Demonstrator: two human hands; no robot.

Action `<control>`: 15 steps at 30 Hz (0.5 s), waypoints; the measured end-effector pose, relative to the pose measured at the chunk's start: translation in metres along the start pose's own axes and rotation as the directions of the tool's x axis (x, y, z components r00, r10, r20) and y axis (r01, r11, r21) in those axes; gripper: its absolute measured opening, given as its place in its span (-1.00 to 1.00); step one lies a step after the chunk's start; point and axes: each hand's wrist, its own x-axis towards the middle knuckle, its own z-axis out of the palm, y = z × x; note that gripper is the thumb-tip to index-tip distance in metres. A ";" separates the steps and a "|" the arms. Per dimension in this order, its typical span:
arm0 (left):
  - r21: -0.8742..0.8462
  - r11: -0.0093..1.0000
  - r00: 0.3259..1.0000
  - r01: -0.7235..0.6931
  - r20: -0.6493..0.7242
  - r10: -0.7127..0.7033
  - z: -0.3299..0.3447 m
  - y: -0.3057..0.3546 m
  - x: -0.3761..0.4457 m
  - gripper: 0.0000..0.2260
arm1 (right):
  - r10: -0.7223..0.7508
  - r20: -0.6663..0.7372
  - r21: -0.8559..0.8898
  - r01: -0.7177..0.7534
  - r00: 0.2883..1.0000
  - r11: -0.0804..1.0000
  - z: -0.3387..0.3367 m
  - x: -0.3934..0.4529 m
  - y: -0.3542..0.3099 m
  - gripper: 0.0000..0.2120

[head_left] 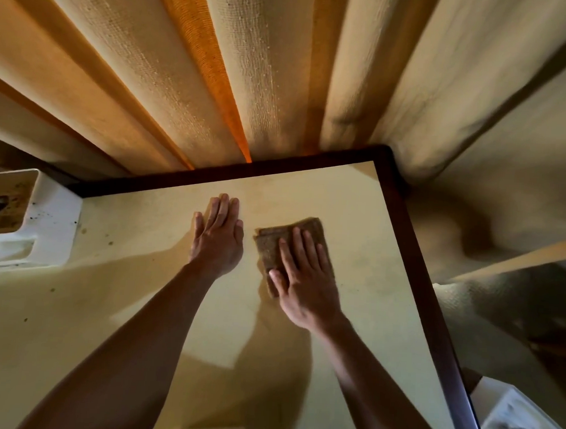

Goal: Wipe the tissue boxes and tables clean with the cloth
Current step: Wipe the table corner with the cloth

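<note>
A pale yellow table [136, 272] with a dark wooden rim fills the lower view. A folded brown cloth [274, 243] lies on it near the far right corner. My right hand [305, 277] presses flat on the cloth with straight fingers. Just left of the cloth, my left hand [219, 237] rests flat on the bare tabletop, fingers together. A white tissue box [44, 223] with dark specks on its side stands at the table's far left edge.
Cream and orange curtains [216, 81] hang right behind the table's far edge and round its right side. A second white box-like object [522, 422] sits below the table's right rim. Small dark spots dot the tabletop on the left.
</note>
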 end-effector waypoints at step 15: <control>0.036 0.998 0.994 -0.061 -0.094 0.064 -0.016 0.024 -0.003 -0.48 | 0.110 0.025 0.014 -0.111 0.994 0.994 -0.007 -0.032 0.019 -0.33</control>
